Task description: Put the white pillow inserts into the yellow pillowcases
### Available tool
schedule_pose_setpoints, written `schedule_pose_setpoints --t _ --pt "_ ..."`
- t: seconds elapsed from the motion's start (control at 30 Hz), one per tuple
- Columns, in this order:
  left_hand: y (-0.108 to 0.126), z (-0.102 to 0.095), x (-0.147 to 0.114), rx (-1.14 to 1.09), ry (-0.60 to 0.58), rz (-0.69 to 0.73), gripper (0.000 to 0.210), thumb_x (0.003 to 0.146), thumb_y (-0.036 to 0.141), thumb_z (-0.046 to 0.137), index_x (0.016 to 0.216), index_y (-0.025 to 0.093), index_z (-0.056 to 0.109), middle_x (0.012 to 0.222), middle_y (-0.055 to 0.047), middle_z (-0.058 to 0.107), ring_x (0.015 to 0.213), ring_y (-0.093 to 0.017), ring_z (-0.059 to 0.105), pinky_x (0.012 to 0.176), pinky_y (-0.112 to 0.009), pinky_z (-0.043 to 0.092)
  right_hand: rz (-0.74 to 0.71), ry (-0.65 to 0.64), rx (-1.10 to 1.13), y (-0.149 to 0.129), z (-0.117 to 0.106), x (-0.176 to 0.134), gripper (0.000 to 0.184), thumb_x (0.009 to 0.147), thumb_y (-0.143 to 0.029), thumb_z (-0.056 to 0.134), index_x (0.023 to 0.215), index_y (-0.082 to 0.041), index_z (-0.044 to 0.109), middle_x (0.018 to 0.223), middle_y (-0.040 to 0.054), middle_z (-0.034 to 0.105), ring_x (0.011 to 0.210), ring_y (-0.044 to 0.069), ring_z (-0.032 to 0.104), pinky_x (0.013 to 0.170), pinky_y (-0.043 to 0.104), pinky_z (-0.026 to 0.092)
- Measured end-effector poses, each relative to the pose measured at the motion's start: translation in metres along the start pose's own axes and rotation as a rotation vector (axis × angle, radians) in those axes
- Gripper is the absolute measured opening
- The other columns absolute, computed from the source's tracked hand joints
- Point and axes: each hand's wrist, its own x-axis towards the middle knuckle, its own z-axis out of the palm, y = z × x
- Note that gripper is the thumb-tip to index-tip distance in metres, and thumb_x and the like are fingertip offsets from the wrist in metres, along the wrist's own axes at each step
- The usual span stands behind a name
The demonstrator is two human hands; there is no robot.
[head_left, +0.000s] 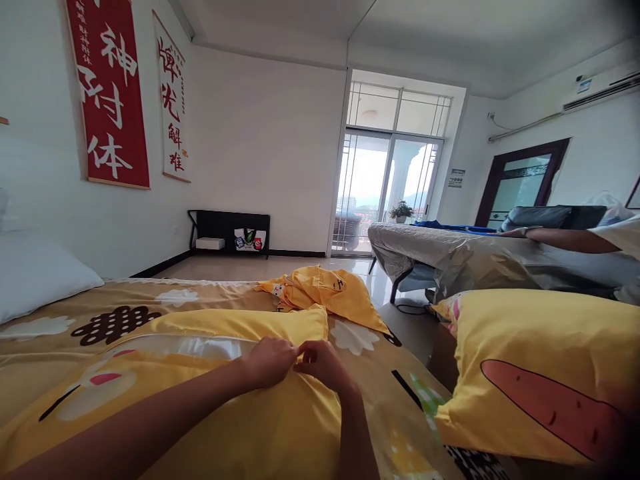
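Observation:
A yellow pillowcase (295, 433) with a printed cartoon face lies in front of me on the bed. Through a long opening along its upper side shows a shiny white pillow (213, 347). My left hand (271, 362) is closed on the edge of that opening, near its right end. Right beside it, almost touching, my right hand (323, 363) pinches the same edge with thumb and fingers. Whether a zipper pull is between the fingertips is too small to tell. Beyond my hands lies a crumpled yellow cloth (333, 290) with printed marks.
At the right is a stuffed yellow pillow (530, 333) with a carrot print. A white pillow (40, 273) rests on the patterned bedsheet (185, 297) at left. Another person's arm (565, 239) reaches over a plastic-covered table (450, 247). A low black shelf (230, 217) stands by the wall.

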Motion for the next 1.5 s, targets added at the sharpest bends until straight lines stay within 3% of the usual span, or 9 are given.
schedule_pose_setpoints --t 0.2,0.4,0.57,0.77,0.97,1.03,1.13,1.33,1.5 --pt "-0.005 0.008 0.003 -0.196 0.012 -0.108 0.036 0.093 0.024 0.03 0.087 0.014 0.065 0.093 -0.012 0.069 0.084 -0.02 0.062 0.072 -0.028 0.044 -0.011 -0.009 0.042 -0.007 -0.001 -0.003 0.007 0.063 -0.012 0.065 0.067 -0.015 0.069 0.053 -0.0054 0.053 0.052 0.008 0.042 0.052 0.021 0.033" --pt "-0.004 0.011 0.001 -0.246 0.014 -0.118 0.023 0.081 0.02 0.041 0.079 0.015 0.063 0.078 -0.005 0.068 0.068 -0.015 0.057 0.058 -0.023 0.037 -0.036 0.012 -0.034 -0.013 0.001 -0.004 0.012 0.057 -0.005 0.061 0.063 -0.014 0.067 0.053 -0.0051 0.054 0.054 0.008 0.042 0.052 0.02 0.031" --pt "-0.004 0.009 -0.003 -0.186 0.017 -0.077 0.02 0.08 0.018 0.046 0.086 0.016 0.064 0.087 -0.008 0.07 0.076 -0.019 0.063 0.062 -0.024 0.041 -0.033 0.019 -0.043 -0.009 0.001 -0.003 0.011 0.059 -0.006 0.061 0.063 -0.014 0.066 0.054 -0.0055 0.053 0.053 0.007 0.04 0.051 0.02 0.029" --pt "0.001 0.006 -0.009 -0.033 0.05 -0.077 0.024 0.085 0.018 0.041 0.092 0.014 0.064 0.091 -0.016 0.069 0.084 -0.029 0.067 0.071 -0.036 0.049 -0.033 0.034 -0.045 -0.004 0.002 -0.002 0.009 0.06 -0.007 0.062 0.064 -0.015 0.066 0.054 -0.0054 0.053 0.054 0.008 0.041 0.052 0.021 0.03" --pt "0.008 0.002 -0.009 0.236 0.048 0.069 0.033 0.082 0.006 0.038 0.105 0.011 0.062 0.099 -0.016 0.068 0.088 -0.027 0.066 0.076 -0.039 0.052 -0.046 0.025 -0.048 -0.006 0.001 -0.002 0.01 0.059 -0.005 0.063 0.059 -0.015 0.064 0.053 -0.0058 0.052 0.054 0.007 0.039 0.051 0.021 0.027" --pt "0.01 0.002 -0.009 0.19 0.085 0.04 0.031 0.081 0.009 0.041 0.103 0.012 0.063 0.099 -0.016 0.067 0.089 -0.029 0.065 0.077 -0.04 0.051 -0.043 0.005 -0.037 -0.007 -0.001 -0.003 0.009 0.061 -0.006 0.064 0.06 -0.015 0.064 0.052 -0.0057 0.052 0.053 0.007 0.04 0.051 0.021 0.027" --pt "0.01 0.0 -0.007 0.02 0.091 -0.113 0.026 0.08 0.014 0.044 0.095 0.012 0.066 0.096 -0.017 0.068 0.086 -0.03 0.065 0.073 -0.038 0.049 -0.05 -0.01 -0.042 -0.008 -0.004 -0.005 0.007 0.064 -0.009 0.066 0.063 -0.016 0.066 0.054 -0.0053 0.055 0.053 0.008 0.041 0.052 0.021 0.029" --pt "-0.01 -0.005 -0.005 -0.145 0.101 -0.232 0.026 0.082 0.018 0.041 0.071 0.015 0.065 0.079 -0.01 0.069 0.074 -0.019 0.061 0.062 -0.026 0.038 -0.047 0.026 -0.126 -0.008 -0.008 -0.009 0.007 0.068 -0.01 0.067 0.067 -0.017 0.067 0.057 -0.0046 0.057 0.055 0.008 0.044 0.054 0.022 0.031" --pt "-0.041 -0.013 -0.029 -0.181 0.12 -0.273 0.023 0.081 0.02 0.044 0.062 0.016 0.058 0.07 -0.005 0.066 0.066 -0.015 0.055 0.06 -0.025 0.033 -0.017 0.026 -0.196 -0.006 -0.011 -0.009 0.002 0.072 -0.015 0.068 0.071 -0.017 0.068 0.06 -0.0032 0.058 0.057 0.009 0.045 0.055 0.021 0.032"
